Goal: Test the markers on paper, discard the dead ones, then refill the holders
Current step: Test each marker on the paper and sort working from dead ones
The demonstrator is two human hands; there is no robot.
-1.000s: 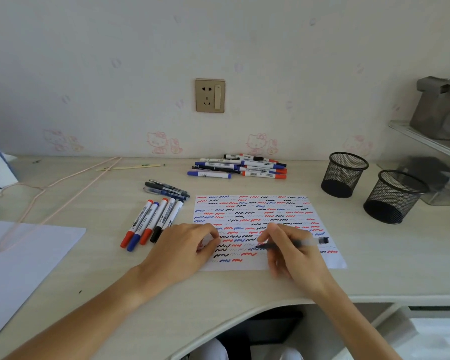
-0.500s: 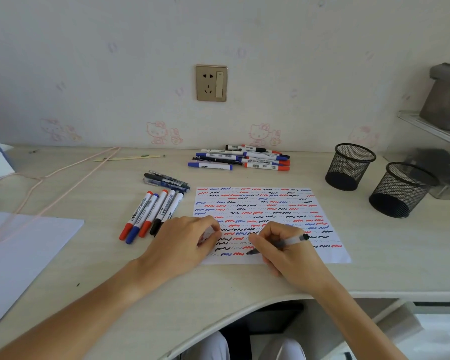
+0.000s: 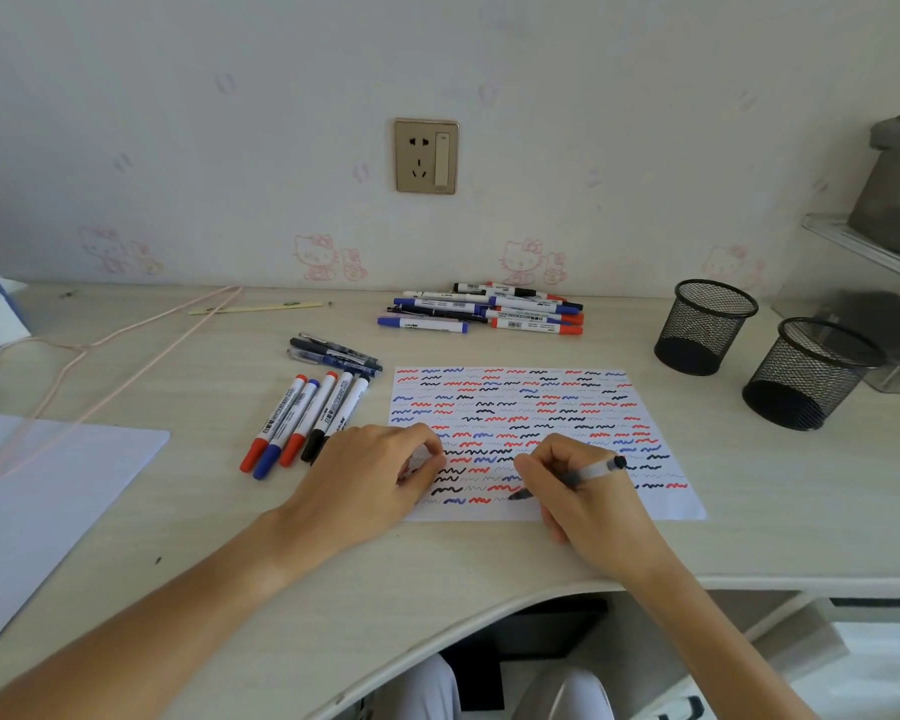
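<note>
A white test sheet full of red, blue and black squiggles lies mid-desk. My right hand grips a clear-barrelled black pen, its tip down on the sheet's lower rows. My left hand rests on the sheet's left edge with fingers loosely curled, holding it down. Left of the sheet lie a row of whiteboard markers and several dark pens. A pile of markers sits by the wall. Two black mesh holders stand empty at the right.
A pink wire hanger and a thin stick lie at the back left. A blank white sheet overhangs the desk's left front. A clear shelf unit stands at the far right. The desk's front edge curves inward near me.
My right hand has turned the pen tip down and moved it to the lower rows of the sheet. The left hand has stayed on the paper's edge.
</note>
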